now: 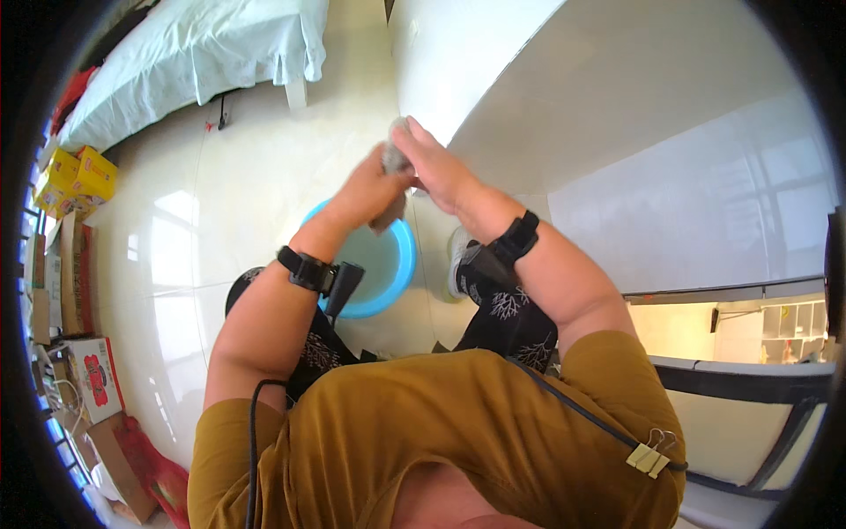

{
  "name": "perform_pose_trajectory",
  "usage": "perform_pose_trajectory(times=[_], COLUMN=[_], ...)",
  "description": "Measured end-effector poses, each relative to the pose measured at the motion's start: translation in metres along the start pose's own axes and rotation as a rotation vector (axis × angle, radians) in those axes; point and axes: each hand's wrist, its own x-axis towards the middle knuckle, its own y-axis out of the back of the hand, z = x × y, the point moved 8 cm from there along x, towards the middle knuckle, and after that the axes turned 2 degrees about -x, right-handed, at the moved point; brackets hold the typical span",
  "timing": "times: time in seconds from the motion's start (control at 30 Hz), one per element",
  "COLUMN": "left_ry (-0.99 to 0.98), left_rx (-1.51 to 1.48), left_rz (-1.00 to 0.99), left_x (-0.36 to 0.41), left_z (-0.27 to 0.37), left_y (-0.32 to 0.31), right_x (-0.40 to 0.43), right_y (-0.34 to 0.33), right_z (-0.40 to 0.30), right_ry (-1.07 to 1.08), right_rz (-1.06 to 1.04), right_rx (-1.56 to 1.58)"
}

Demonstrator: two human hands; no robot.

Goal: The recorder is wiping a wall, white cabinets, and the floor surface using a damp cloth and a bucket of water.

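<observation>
Both of my hands grip one bunched grey-brown cloth (395, 159) above the far side of a blue plastic basin. My left hand (371, 185) is closed around its lower part, and a loose end hangs below the fingers. Against the upper part presses my right hand (433, 159), its fingers pointing away from me. Slight blur hides the exact finger positions. The blue basin (404, 271) stands on the floor between my legs and holds cloudy water (373, 264). My left forearm and the device strapped to it cover part of its rim.
A bed with a pale blue skirted sheet (218, 46) is at the far left. Yellow boxes (76, 178), cardboard cartons (78, 278) and a red mesh bag (152, 463) line the left side. A white wall (462, 59) rises ahead; a dark-framed opening (733, 380) lies right.
</observation>
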Motion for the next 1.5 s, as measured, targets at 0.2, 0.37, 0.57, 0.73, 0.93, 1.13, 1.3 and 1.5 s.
perform_pose_trajectory(times=[0.2,0.37,0.57,0.73,0.93,1.13,1.3,1.5], left_ry=[-0.595,-0.694,-0.417,-0.347,-0.297,-0.337,-0.096,-0.041], left_rx=[0.500,0.526,0.368,0.448,0.452,-0.057,-0.892,-0.940], left_rz=[-0.121,0.075,0.147,0.078,0.034,0.202,0.027,0.279], left_x=[-0.015,-0.031,0.000,0.016,0.025,0.032,0.034,0.049], left_z=[0.028,0.040,0.007,0.005,0.007,-0.003,-0.007,-0.010], left_y=[-0.052,-0.031,-0.023,-0.039,-0.040,-0.017,-0.037,0.001], right_x=[0.013,-0.022,-0.043,-0.038,-0.017,0.009,-0.023,-0.042], right_y=[0.068,0.121,0.168,0.156,0.159,0.100,0.014,0.044], right_z=[0.045,-0.046,-0.106,-0.145,-0.087,-0.039,-0.038,-0.064], right_ry=[0.189,0.446,0.594,0.984,0.819,0.217,0.516,0.622], right_rz=[0.332,0.768,1.015,1.295,1.164,0.585,0.347,0.477], right_rx=[0.101,0.042,0.174,-0.714,-0.900,-0.256,-0.424,-0.476])
